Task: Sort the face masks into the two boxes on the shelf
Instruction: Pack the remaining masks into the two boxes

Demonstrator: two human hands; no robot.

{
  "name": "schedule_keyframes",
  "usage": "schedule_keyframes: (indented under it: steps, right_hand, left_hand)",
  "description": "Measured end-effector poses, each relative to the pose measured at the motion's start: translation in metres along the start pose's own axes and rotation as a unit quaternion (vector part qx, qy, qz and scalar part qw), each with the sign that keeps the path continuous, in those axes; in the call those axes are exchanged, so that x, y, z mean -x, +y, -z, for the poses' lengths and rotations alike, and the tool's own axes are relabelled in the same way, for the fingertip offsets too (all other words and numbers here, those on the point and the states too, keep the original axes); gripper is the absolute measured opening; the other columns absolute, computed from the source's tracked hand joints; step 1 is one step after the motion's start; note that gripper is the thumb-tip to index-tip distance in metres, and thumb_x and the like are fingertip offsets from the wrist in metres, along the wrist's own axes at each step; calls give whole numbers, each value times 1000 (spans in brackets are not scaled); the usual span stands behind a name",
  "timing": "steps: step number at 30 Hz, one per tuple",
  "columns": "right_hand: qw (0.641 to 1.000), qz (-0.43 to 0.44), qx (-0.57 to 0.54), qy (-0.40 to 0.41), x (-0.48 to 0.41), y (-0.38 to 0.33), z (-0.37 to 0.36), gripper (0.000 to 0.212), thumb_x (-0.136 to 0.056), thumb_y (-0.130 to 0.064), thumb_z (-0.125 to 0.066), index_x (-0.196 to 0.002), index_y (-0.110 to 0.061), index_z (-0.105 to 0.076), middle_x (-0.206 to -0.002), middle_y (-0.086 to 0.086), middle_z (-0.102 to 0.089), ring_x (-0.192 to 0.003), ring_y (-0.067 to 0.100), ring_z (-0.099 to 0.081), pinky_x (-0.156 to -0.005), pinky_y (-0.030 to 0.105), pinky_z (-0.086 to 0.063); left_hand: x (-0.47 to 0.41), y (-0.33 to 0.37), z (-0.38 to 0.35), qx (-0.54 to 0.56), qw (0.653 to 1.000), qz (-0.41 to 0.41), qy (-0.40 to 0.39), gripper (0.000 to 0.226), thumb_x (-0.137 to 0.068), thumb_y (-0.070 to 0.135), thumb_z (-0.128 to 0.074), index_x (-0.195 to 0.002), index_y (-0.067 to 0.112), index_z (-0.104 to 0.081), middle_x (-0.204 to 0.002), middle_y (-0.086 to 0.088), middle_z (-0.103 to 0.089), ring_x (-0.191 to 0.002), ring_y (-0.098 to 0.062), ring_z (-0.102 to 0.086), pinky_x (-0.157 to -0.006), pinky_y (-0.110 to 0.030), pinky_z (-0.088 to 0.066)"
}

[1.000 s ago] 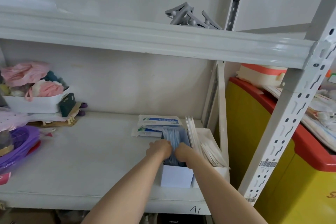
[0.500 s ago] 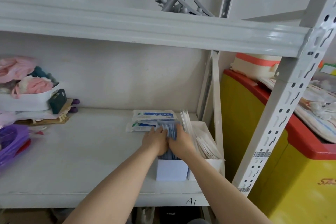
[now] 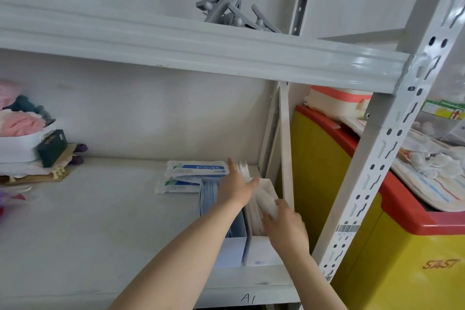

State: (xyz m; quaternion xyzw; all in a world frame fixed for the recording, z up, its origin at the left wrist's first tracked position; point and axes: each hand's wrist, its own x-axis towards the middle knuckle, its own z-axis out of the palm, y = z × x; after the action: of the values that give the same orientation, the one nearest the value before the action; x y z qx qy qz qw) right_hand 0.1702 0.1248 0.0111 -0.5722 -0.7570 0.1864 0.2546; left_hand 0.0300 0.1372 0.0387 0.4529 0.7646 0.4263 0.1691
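Observation:
Two white boxes stand side by side at the right end of the shelf. The left box (image 3: 232, 250) holds blue masks (image 3: 208, 195) on edge. The right box (image 3: 261, 250) holds white masks (image 3: 264, 202). My left hand (image 3: 236, 185) lies flat, fingers apart, against the far end of the white stack. My right hand (image 3: 285, 224) presses on the near end of the same stack, fingers curled over the masks. Two sealed mask packets (image 3: 197, 168) lie behind the left box.
A white bin of pink cloth (image 3: 20, 143) and a dark green box (image 3: 52, 143) sit at the shelf's far left. The upper shelf beam (image 3: 201, 53) runs overhead. A slotted upright (image 3: 372, 171) stands right of the boxes, with a yellow and red chest (image 3: 377, 209) beyond.
Both hands have left the blue masks in the left box and shifted right onto the white masks in the right box. The camera has also tilted slightly.

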Motion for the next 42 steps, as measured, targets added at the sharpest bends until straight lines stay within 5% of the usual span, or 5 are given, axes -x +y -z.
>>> schedule_keyframes:
  steps: [8,12,17,34,42]
  right_hand:
    - [971,53,-150,178,-1,10,11,24,-99,-20,-44,-120,-14,-54,-62,-2,-57,-45,9,-51,-40,17,-38]
    - [991,42,-128,-5,-7,14,-2,39,-97,-26,-50,-135,-27,-42,-97,-3,-60,-77,8,-59,-63,23,-53]
    - [984,-1,-152,-93,-14,2,13,75,-82,-29,-70,-144,-29,-29,-120,-2,-59,-95,14,-59,-67,19,-52]
    - [996,-47,2,-71,-34,-3,28,45,-98,-8,-44,-142,-15,-38,-128,9,-55,-94,20,-63,-79,32,-58]
    - [995,-58,10,-81,-36,-6,19,16,-95,-15,-49,-108,-18,-59,-88,-1,-62,-73,14,-61,-58,22,-49]
  left_hand:
    - [-13,-8,-21,-54,998,-6,-15,39,-83,29,-62,-115,9,-52,-106,-10,-64,-88,-24,-65,-67,-30,-53]
    - [-10,-11,-29,-56,998,-31,-15,23,-90,31,-58,-104,13,-63,-100,-4,-67,-84,-18,-65,-71,-29,-54]
    - [-9,-3,-31,-104,994,-27,3,19,-93,26,-58,-102,9,-62,-100,-6,-66,-90,-22,-65,-72,-30,-54]
    - [-17,54,-30,-80,969,188,-140,80,-96,7,-47,-149,-5,12,-155,-22,-23,-138,-29,-36,-107,-29,-36]
    - [-3,57,-36,-138,977,121,-112,68,-94,17,-53,-146,-4,-16,-139,-19,-47,-125,-31,-51,-104,-36,-45]
